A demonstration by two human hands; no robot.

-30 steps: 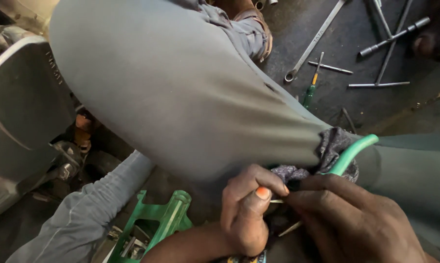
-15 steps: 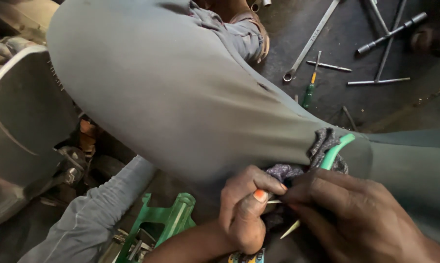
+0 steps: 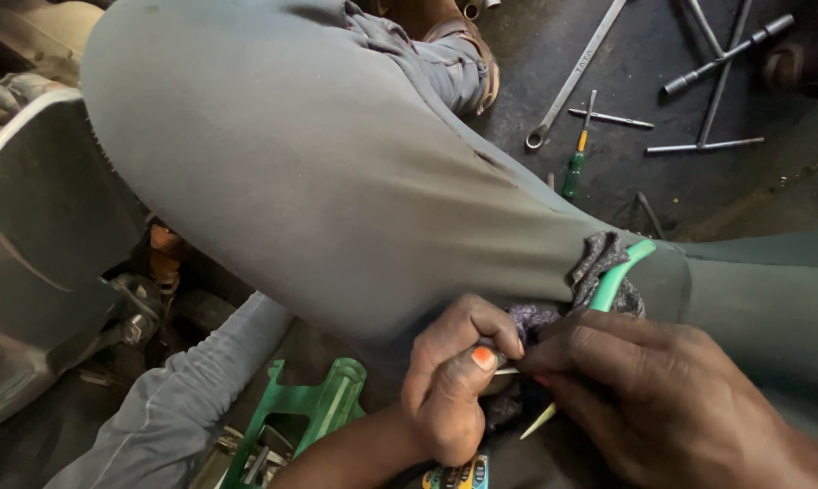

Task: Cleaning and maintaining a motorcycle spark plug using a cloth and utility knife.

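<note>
Hands meet at the lower middle of the frame, pressed close under a bent knee in grey trousers (image 3: 318, 181) that fills the centre. The left hand (image 3: 459, 380) is clenched, its thumb with an orange nail pinching a thin pale stick (image 3: 538, 422) against the fingers; the stick's pointed end pokes out downward between the two hands. The right hand (image 3: 663, 398), at the lower right, closes its fingertips on the same small spot, touching the left thumb. Just above them a dark patterned rag (image 3: 599, 263) is bunched around a curved mint-green tube (image 3: 619, 279) that rises toward the right of the frame.

Room is tight: the leg crowds the hands from above, and a dark curved panel (image 3: 38, 235) walls off the left edge. Open floor (image 3: 771, 190) lies only in the upper right, where a long wrench (image 3: 577, 77), a green-handled screwdriver (image 3: 576, 163) and several thin metal rods (image 3: 708, 86) lie scattered, well apart from the hands.

At the bottom left, a green plastic frame (image 3: 300, 412) sits beside a grey sleeve (image 3: 182, 398); what it holds is too dim to tell.
</note>
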